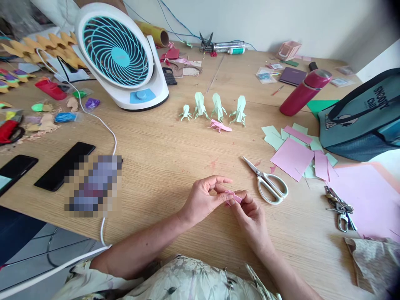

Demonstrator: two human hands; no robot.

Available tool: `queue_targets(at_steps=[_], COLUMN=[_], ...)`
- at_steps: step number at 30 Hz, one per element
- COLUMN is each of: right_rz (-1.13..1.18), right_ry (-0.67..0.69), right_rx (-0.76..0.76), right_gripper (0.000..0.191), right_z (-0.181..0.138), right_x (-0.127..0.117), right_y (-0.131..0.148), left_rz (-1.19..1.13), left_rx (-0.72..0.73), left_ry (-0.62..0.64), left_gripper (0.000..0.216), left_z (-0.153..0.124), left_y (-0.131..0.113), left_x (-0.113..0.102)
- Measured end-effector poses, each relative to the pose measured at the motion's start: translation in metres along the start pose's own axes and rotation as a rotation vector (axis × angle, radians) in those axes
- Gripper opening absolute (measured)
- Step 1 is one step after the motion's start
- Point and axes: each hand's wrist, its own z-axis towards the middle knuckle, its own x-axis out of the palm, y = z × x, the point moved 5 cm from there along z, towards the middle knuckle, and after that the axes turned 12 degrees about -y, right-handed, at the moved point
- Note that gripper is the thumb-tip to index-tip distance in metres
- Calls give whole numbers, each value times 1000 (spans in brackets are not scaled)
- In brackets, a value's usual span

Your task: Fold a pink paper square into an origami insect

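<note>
Between my two hands, just above the table's near part, is a small folded piece of pink paper (pixel 238 199). My left hand (pixel 203 199) pinches its left side between thumb and fingers, the index finger stretched out above it. On the other side, my right hand (pixel 251 214) grips the paper with thumb and curled fingers. Scissors with white handles (pixel 272 188) lie shut to the right of my hands. Farther back stand several pale green folded paper figures (pixel 217 106), with a pink folded paper figure (pixel 220 126) in front of them.
Pink and green paper pieces (pixel 292 158) lie scattered at the right, near keys (pixel 340 208) and a blue bag (pixel 359 121). A red flask (pixel 304 93) stands behind them. A white fan (pixel 121 58) is at the back left; a white cable (pixel 108 131) crosses the table beside phones.
</note>
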Motion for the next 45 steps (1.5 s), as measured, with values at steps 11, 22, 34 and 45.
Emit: queue_targets(at_steps=[11, 22, 34, 45], right_rz=[-2, 27, -46, -39], right_ry=[24, 29, 46, 25], right_rx=[59, -32, -151, -125], right_gripper=[27, 28, 28, 36], right_z=[3, 4, 5, 6], right_x=[-4, 0, 2, 3], right_y=[-1, -7, -8, -2], left_rz=[-105, 21, 80, -39], left_rx=[-65, 183, 305, 292], left_ry=[22, -39, -37, 80], left_gripper=[45, 26, 24, 34], left_z=[0, 0, 1, 3], left_y=[7, 3, 11, 6], left_x=[-1, 5, 1, 0])
